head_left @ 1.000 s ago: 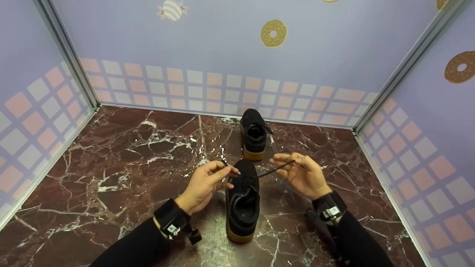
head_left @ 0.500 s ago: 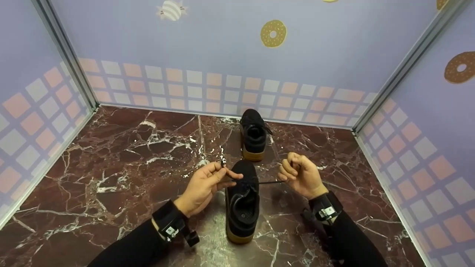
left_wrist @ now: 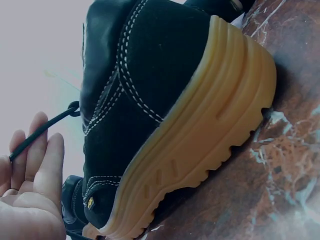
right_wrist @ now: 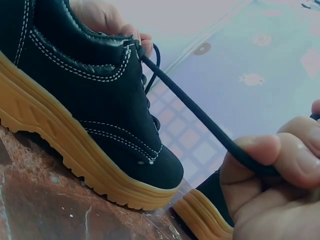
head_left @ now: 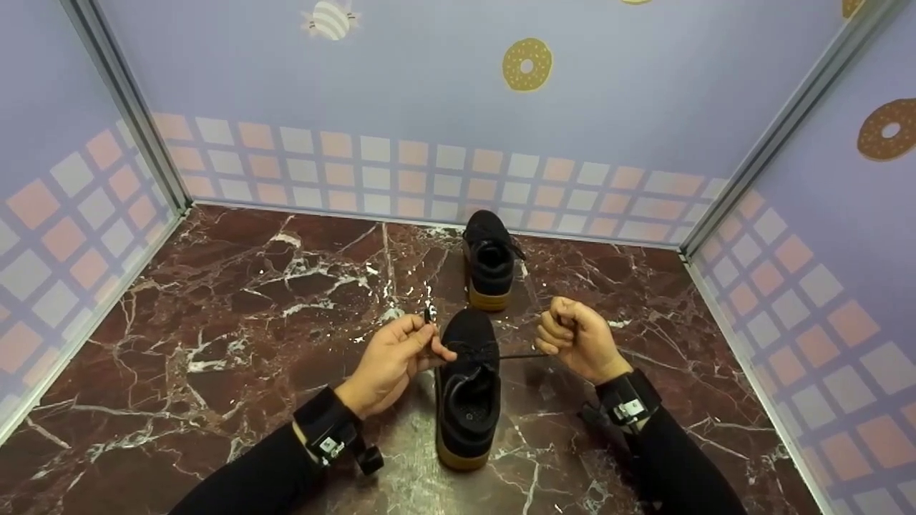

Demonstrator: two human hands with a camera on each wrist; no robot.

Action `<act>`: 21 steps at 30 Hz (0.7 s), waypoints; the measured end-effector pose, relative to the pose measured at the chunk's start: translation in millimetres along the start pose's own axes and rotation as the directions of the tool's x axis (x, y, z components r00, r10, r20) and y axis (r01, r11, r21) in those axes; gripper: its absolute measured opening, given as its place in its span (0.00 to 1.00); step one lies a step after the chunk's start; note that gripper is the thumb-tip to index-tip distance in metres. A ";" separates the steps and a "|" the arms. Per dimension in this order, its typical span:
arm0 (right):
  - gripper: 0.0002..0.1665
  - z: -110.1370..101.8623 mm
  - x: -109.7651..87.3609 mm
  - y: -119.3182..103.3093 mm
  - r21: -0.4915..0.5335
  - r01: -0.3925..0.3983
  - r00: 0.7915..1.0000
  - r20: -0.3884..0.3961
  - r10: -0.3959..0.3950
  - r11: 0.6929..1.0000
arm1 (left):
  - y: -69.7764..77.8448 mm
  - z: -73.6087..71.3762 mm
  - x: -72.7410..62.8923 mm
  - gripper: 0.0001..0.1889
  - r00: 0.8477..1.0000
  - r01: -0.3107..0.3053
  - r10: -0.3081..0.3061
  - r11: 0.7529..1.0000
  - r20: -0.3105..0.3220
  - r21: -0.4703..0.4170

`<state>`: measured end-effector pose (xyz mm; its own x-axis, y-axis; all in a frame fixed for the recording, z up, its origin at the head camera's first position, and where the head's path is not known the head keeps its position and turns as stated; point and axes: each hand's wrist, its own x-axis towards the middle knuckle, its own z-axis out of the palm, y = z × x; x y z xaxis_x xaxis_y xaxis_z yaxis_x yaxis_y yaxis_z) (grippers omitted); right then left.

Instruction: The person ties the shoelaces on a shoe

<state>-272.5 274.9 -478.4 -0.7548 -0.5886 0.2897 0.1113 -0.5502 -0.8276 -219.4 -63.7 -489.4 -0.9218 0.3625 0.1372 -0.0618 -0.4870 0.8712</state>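
A black shoe [head_left: 464,440] with white stitching and a thick tan sole [left_wrist: 235,95] stands on the floor between the hands, its toe pointing away. The left hand [head_left: 390,365], left of the laces, pinches one end of the black shoelace [left_wrist: 42,132] between thumb and fingers. To the shoe's right, the right hand [head_left: 583,342] has its fingers curled round the other end of the shoelace [right_wrist: 197,112], which runs taut from the top eyelets. In the right wrist view, the left fingers show behind the shoe's collar.
A second black shoe [head_left: 489,261] stands beyond the first one, close to the back wall [head_left: 401,86]. Side walls rise at left and right. The floor [head_left: 315,443] is dark red marble pattern with white veins.
The right hand has curled its fingers further round its lace end, and that lace now runs lower and nearly level. The left fingers have shifted slightly on their lace end. Both shoes stay put.
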 end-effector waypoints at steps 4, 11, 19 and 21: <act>0.19 -1.3 -0.9 -1.1 0.014 -0.003 1.000 -0.006 0.003 1.000 | 0.0 0.3 0.2 0.09 1.000 0.011 -0.011 0.999 -0.006 -0.033; 0.20 -2.3 -2.0 -3.8 0.002 -0.027 1.000 -0.008 0.027 1.000 | 1.2 2.6 2.0 0.09 1.000 0.020 -0.018 0.995 0.013 -0.100; 0.20 -1.5 -2.3 -5.5 -0.009 -0.048 0.999 -0.012 0.048 0.999 | 4.0 3.3 3.6 0.08 0.999 -0.005 0.009 0.997 0.051 -0.076; 0.20 -1.7 -3.1 -6.0 -0.014 -0.056 0.998 -0.017 0.055 0.998 | 3.4 2.5 3.5 0.08 0.998 -0.003 0.008 0.996 0.059 -0.086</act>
<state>-271.9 281.0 -475.2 -0.7580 -0.6083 0.2354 0.1441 -0.5081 -0.8491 -221.9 -62.1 -484.7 -0.8982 0.4045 0.1718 -0.0917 -0.5550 0.8268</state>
